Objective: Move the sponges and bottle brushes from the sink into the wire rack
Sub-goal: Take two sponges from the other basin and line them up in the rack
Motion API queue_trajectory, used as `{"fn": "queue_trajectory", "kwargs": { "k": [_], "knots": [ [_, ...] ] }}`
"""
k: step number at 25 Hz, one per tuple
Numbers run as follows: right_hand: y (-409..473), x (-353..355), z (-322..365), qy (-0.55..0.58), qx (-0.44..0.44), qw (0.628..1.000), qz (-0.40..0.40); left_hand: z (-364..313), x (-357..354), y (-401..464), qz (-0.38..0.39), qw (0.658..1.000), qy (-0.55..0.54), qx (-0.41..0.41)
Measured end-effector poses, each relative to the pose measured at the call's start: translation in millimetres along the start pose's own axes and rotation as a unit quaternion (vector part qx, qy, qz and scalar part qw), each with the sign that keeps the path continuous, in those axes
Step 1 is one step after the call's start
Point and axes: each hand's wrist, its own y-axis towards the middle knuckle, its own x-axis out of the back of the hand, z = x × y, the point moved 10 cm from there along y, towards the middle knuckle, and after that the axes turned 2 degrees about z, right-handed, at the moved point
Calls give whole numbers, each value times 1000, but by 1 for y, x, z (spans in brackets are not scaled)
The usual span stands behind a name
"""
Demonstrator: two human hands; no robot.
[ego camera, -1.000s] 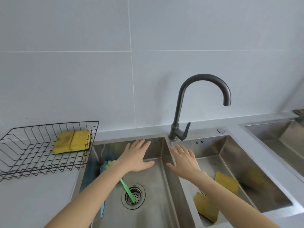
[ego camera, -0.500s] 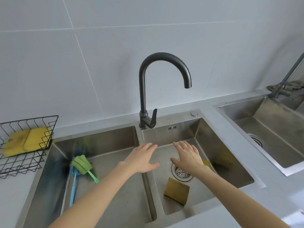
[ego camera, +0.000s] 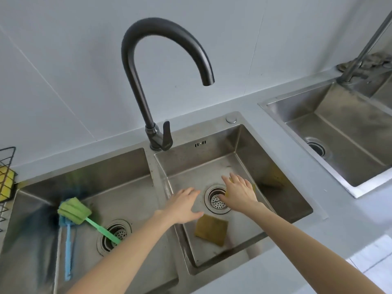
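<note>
Both hands are reaching down into the right basin of the stainless-steel double sink [ego camera: 275,164], which is sitting in the pale grey table [ego camera: 297,262]. The left hand [ego camera: 184,205] is hovering with fingers spread and palm down, holding nothing, just above the near-left part of that basin. The right hand [ego camera: 240,193] is lying flat, fingers splayed, over a yellow sponge [ego camera: 253,187] beside the round drain strainer [ego camera: 215,200]; only slivers of that sponge are peeking out around the hand (whether the fingers are pressing on it or merely covering it cannot be told). A second, darker yellow-brown square sponge [ego camera: 211,229] is lying flat on the basin floor near the front edge, just below the left hand.

In the left basin, a green foam-headed bottle brush [ego camera: 74,211] is lying with its handle pointing toward that basin's drain, and a blue-handled bottle brush [ego camera: 67,247] is lying beside it, partly under the green head, near the left wall.

At the far left edge of the table, the black wire rack [ego camera: 6,153] is showing only a corner, with yellow sponges [ego camera: 5,183] resting inside. A dark curved tap [ego camera: 144,85] is standing at the back rim between the basins.
</note>
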Motion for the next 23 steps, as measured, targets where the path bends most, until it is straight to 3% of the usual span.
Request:
{"fn": "queue_trajectory", "kwargs": {
  "k": [10,23],
  "knots": [
    [35,-60,-63,34,-88,994,61,-6,-64,47,83,996,-25,-22],
    [77,-64,-82,-11,-104,994,5,-10,-109,80,141,990,11,-22]
  ]
}}
